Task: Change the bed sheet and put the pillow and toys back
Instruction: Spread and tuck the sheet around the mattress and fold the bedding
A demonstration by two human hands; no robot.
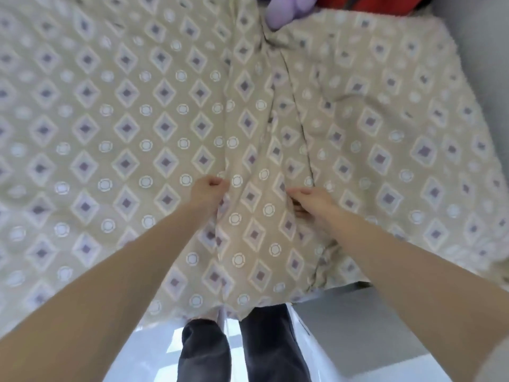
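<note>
Soft, even light fills the view, and the sheet [110,119] is bright with no harsh shadows. Thin dark lines sit only in the folds at its middle. Below the sheet, the glossy floor [154,351] shows white glare patches. The whole picture is slightly soft, and the pattern smears most toward the sheet's left and right edges. Wide-angle bending curves the sheet's borders and stretches the left arm [96,293] and right arm [413,271]. Above the sheet, the purple toy [286,9] is blurred.
</note>
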